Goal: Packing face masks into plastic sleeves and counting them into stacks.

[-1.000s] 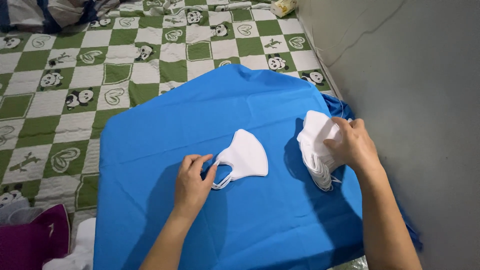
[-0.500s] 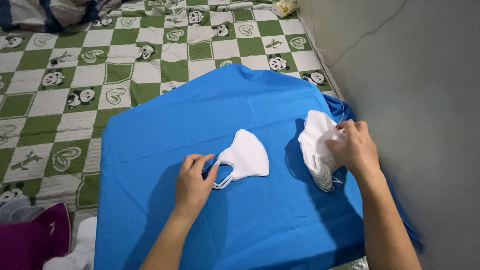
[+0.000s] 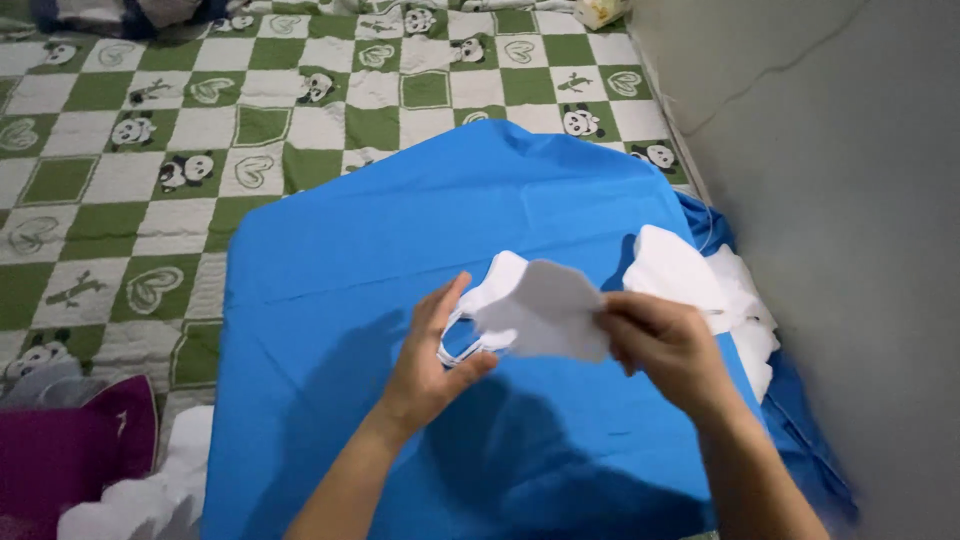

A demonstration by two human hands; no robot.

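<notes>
I'm looking at a home floor. A green-and-white panda-print quilt (image 3: 200, 130) lies beside a plain grey wall (image 3: 850, 150), with a blue cloth (image 3: 400, 230) spread over it.

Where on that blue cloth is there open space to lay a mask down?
The blue cloth is bare across its far half, between the green checkered mat and the two hands. Its near left part, beside the left hand, is free too. The right edge is crowded: a stack of white masks sits by the wall, behind the right hand, which holds a mask.
</notes>
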